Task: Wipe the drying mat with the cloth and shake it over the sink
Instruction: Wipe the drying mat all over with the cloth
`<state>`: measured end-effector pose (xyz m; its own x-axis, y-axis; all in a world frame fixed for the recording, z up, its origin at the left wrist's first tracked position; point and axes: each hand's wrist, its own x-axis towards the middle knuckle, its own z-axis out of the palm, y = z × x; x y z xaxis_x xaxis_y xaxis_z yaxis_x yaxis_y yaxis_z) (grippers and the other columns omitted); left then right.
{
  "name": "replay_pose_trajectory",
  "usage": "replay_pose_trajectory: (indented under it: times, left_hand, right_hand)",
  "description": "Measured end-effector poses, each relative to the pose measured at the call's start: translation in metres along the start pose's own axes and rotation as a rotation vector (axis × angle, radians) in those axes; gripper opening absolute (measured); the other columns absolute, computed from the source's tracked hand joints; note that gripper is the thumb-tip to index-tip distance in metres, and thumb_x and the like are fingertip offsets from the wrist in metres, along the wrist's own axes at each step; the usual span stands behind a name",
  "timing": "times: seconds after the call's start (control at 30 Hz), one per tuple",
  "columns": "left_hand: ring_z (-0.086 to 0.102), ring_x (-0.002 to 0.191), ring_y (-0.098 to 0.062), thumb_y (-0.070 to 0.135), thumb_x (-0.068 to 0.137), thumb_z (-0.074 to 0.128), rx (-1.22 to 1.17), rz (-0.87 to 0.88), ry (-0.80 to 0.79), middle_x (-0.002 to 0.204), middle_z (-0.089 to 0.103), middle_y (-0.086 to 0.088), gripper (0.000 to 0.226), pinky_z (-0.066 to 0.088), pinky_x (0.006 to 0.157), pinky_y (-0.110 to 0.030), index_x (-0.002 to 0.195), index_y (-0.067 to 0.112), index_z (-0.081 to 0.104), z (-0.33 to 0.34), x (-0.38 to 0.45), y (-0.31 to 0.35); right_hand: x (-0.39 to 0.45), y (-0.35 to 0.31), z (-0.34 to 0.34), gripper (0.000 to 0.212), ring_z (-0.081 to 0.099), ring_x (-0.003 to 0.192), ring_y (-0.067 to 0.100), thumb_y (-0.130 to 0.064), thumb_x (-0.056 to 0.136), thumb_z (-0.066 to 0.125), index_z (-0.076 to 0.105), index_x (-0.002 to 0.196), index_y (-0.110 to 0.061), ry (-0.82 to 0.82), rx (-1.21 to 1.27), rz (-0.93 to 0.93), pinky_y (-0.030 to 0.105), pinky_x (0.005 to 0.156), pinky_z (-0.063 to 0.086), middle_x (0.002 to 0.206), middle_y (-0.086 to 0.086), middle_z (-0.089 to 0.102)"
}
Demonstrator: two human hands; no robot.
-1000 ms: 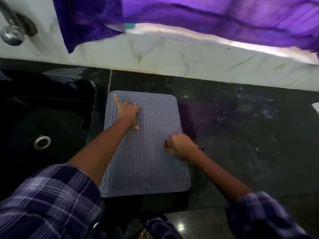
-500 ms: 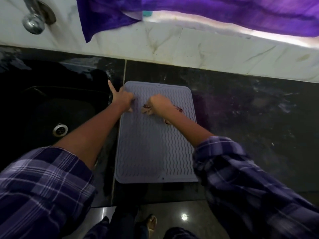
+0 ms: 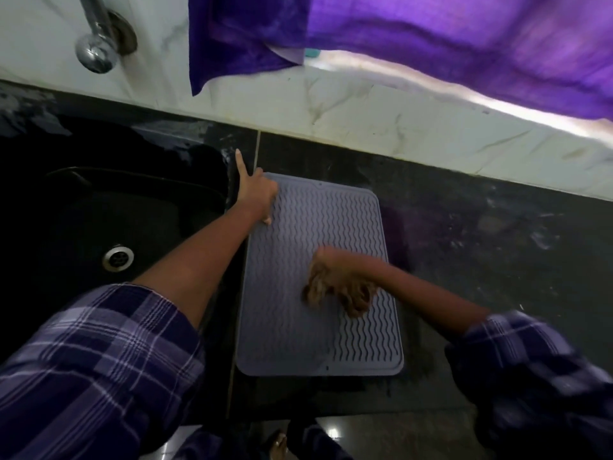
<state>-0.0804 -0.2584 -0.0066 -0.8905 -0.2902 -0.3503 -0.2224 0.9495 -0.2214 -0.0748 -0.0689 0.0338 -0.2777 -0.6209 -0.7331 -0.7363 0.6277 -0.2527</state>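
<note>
The right hand point(image 3: 335, 277), gripping the bunched cloth point(image 3: 345, 295), is sweeping back from twelve toward five o'clock on the drying mat point(image 3: 298, 343), which is lying flat beside the sink point(image 3: 109, 210). The left hand point(image 3: 257, 194) is still pinning the eleven o'clock corner, fingers curled, forefinger extended; wiping continues, shaking remains.

The mat point(image 3: 298, 260) is grey, rectangular, ridged with wavy lines, and lies flat on the dark counter point(image 3: 481, 254), long side running toward 12 o'clock. The sink point(image 3: 109, 210), black with a metal drain, sits just beside it at 9 o'clock. The cloth point(image 3: 345, 292), brownish, bunched and blurred, rests on the mat's middle.
</note>
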Motion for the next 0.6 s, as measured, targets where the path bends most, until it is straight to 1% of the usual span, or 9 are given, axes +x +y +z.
replay_pose_trajectory:
  times: [0.07,0.1,0.13,0.2,0.27,0.37,0.47,0.53,0.6]
  left_hand:
    - [0.034,0.137,-0.027,0.052,0.069,0.077,-0.003,-0.011,-0.007,0.119,0.064,-0.005,0.055,-0.002,0.107,-0.075,0.113,0.022,0.067,-0.001,0.008,-0.006]
    - [0.032,0.138,-0.028,0.053,0.068,0.078,-0.001,-0.018,-0.009,0.121,0.063,-0.004,0.057,-0.003,0.107,-0.076,0.116,0.024,0.066,0.001,0.012,-0.008]
    - [0.029,0.140,-0.029,0.053,0.067,0.078,-0.003,-0.023,-0.010,0.124,0.062,-0.003,0.059,-0.003,0.106,-0.076,0.118,0.026,0.065,0.003,0.016,-0.009]
    - [0.028,0.140,-0.028,0.053,0.068,0.077,-0.024,-0.027,-0.011,0.126,0.062,0.000,0.059,-0.002,0.106,-0.076,0.121,0.029,0.063,0.011,0.022,-0.010]
    - [0.030,0.138,-0.027,0.054,0.069,0.076,-0.019,-0.016,0.001,0.124,0.062,0.002,0.060,-0.001,0.107,-0.076,0.122,0.030,0.062,0.016,0.026,-0.010]
    - [0.031,0.138,-0.027,0.055,0.070,0.075,-0.002,-0.003,0.011,0.124,0.062,0.001,0.066,-0.003,0.107,-0.076,0.128,0.030,0.058,0.018,0.029,-0.009]
    - [0.033,0.136,-0.026,0.056,0.070,0.074,0.004,-0.014,-0.004,0.122,0.063,-0.001,0.066,-0.003,0.107,-0.075,0.128,0.030,0.058,0.016,0.029,-0.010]
    - [0.034,0.136,-0.026,0.055,0.069,0.075,-0.014,-0.008,-0.013,0.120,0.064,-0.001,0.062,-0.003,0.107,-0.075,0.124,0.028,0.062,0.013,0.026,-0.011]
    - [0.034,0.136,-0.027,0.054,0.069,0.076,-0.045,-0.007,-0.009,0.118,0.065,-0.002,0.060,-0.003,0.108,-0.075,0.123,0.029,0.063,0.009,0.024,-0.011]
  right_hand:
    - [0.021,0.009,-0.034,0.029,0.067,0.087,0.019,-0.032,0.084,0.068,0.072,0.097,-0.006,0.197,0.046,0.083,0.026,0.082,0.052,0.091,0.006,0.072]
    - [0.033,0.013,-0.051,0.029,0.066,0.082,0.018,-0.035,0.084,0.067,0.071,0.092,-0.008,0.308,0.051,0.116,0.027,0.080,0.052,0.083,0.004,0.070]
    - [0.047,0.017,-0.069,0.026,0.064,0.080,0.017,-0.034,0.086,0.066,0.070,0.090,-0.008,0.409,0.047,0.142,0.028,0.080,0.053,0.080,0.002,0.067]
    - [0.079,0.027,-0.099,0.020,0.065,0.089,0.022,-0.024,0.090,0.062,0.069,0.099,-0.007,0.547,0.029,0.192,0.033,0.085,0.054,0.091,0.008,0.068]
    - [0.109,0.033,-0.115,0.024,0.066,0.100,0.029,-0.018,0.091,0.060,0.068,0.108,-0.004,0.608,0.021,0.243,0.036,0.087,0.052,0.105,0.015,0.069]
    - [0.135,0.029,-0.109,0.028,0.063,0.108,0.032,-0.020,0.093,0.056,0.064,0.114,-0.003,0.561,0.015,0.282,0.035,0.091,0.050,0.115,0.016,0.067]
    - [0.140,0.023,-0.085,0.028,0.060,0.114,0.033,-0.015,0.096,0.048,0.062,0.116,0.000,0.572,0.001,0.283,0.036,0.096,0.047,0.120,0.018,0.063]
    - [0.127,0.013,-0.070,0.035,0.055,0.122,0.032,-0.023,0.095,0.052,0.058,0.122,-0.002,0.472,-0.013,0.310,0.039,0.104,0.042,0.126,0.017,0.059]
    - [0.104,0.001,-0.048,0.043,0.047,0.128,0.035,-0.035,0.094,0.051,0.054,0.127,-0.008,0.265,0.028,0.323,0.045,0.109,0.036,0.129,0.017,0.054]
